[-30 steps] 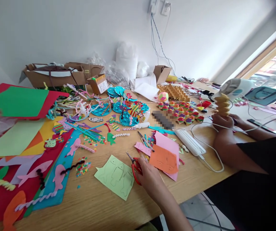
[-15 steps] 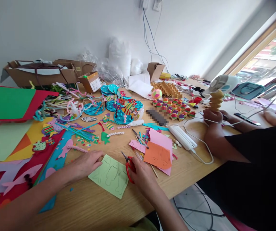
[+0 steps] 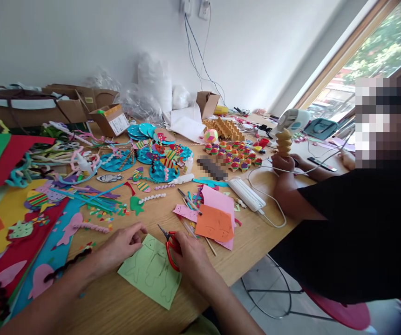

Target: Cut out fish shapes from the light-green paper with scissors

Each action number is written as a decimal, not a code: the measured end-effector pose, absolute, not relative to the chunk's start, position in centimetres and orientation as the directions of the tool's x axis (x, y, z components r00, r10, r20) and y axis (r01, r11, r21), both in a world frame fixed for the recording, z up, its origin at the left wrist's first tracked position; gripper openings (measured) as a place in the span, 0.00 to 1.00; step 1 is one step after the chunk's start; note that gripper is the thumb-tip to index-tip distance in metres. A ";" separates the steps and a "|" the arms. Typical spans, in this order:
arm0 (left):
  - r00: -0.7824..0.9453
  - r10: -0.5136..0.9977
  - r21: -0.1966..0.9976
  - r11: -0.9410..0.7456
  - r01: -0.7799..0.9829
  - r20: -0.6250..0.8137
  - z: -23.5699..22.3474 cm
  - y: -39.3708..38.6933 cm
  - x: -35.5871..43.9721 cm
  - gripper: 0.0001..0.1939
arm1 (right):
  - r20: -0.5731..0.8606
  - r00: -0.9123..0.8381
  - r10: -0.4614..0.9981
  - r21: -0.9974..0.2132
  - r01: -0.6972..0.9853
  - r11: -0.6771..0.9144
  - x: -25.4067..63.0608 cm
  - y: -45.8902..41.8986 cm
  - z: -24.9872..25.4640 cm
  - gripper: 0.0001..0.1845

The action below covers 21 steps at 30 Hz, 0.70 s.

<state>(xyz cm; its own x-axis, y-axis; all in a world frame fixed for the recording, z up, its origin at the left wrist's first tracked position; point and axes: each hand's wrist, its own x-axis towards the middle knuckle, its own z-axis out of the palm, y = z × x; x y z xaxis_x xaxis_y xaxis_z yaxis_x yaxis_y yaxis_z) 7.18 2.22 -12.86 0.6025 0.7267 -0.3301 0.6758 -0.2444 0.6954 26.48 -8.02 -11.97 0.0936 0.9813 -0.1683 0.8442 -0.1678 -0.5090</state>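
My right hand (image 3: 189,256) is closed around red-handled scissors (image 3: 170,249), their blades slightly apart and pointing away to the upper left. The handles overlap the right edge of a light green paper (image 3: 147,272) lying near the table's front edge. Pencilled fish outlines cover this sheet. At the paper's upper left, my left hand (image 3: 125,244) has curled fingers with a gap between thumb and forefinger, the thumb at the paper's edge. Right of the scissors, an orange paper (image 3: 215,223) with drawn lines lies over a pink paper (image 3: 217,197).
On the left are coloured sheets (image 3: 48,232) and pink fish cutouts (image 3: 69,229). Blue plates (image 3: 116,162), painted egg-carton pieces (image 3: 235,156) and a white power strip (image 3: 247,193) lie farther back. At right, another person's hand (image 3: 284,163) holds a tan stacked piece (image 3: 284,142).
The view has turned right, so the table things appear farther left. My right hand has brought the scissors left, closer over the green paper. My left hand stays by its upper corner.
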 end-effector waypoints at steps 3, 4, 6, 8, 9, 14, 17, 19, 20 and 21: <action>0.612 0.722 0.729 -0.223 0.648 -0.323 -12.6 1.8 7.4 0.13 | -0.168 0.098 0.981 -0.546 0.819 -0.176 26.7 -7.7 -11.3 0.04; 0.618 0.718 0.740 -0.218 0.636 -0.321 -12.4 1.7 7.5 0.13 | -0.165 0.101 0.981 -0.561 0.809 -0.177 26.8 -7.5 -11.0 0.04; 0.633 0.708 0.761 -0.213 0.613 -0.312 -12.0 1.5 7.5 0.13 | -0.155 0.102 0.983 -0.594 0.785 -0.175 27.1 -7.1 -10.2 0.05; 0.653 0.699 0.762 -0.241 0.601 -0.293 -11.3 1.3 7.6 0.13 | -0.149 0.091 0.985 -0.632 0.757 -0.166 27.3 -6.6 -9.6 0.06; 0.665 0.693 0.752 -0.273 0.600 -0.279 -11.0 1.3 7.6 0.12 | -0.150 0.079 0.986 -0.651 0.742 -0.158 27.3 -6.3 -9.3 0.07; 0.706 0.674 0.685 -0.408 0.603 -0.220 -9.4 1.2 8.0 0.10 | -0.150 -0.005 0.989 -0.720 0.686 -0.105 26.8 -5.1 -8.7 0.08; 0.719 0.666 0.677 -0.437 0.593 -0.200 -9.0 1.1 8.4 0.11 | -0.134 -0.061 0.989 -0.748 0.661 -0.061 26.4 -4.7 -8.7 0.07; 0.732 0.656 0.674 -0.458 0.579 -0.184 -9.0 1.2 8.5 0.13 | -0.124 -0.099 0.987 -0.770 0.638 -0.033 26.3 -4.4 -8.7 0.07; 0.737 0.652 0.676 -0.464 0.573 -0.178 -8.9 1.2 8.5 0.13 | -0.120 -0.117 0.986 -0.782 0.623 -0.022 26.4 -4.3 -8.7 0.07; 0.736 0.656 0.682 -0.463 0.567 -0.166 -8.8 1.3 8.4 0.13 | -0.116 -0.131 0.985 -0.794 0.607 -0.012 26.6 -4.2 -8.6 0.08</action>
<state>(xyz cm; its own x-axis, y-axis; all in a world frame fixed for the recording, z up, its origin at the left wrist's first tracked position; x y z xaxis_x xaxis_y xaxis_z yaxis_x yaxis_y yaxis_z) 8.38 1.27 -8.81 0.7359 0.6565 -0.1657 0.5666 -0.4631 0.6816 26.55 -4.18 -8.63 -0.1312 0.9846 -0.1157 0.6073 -0.0124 -0.7944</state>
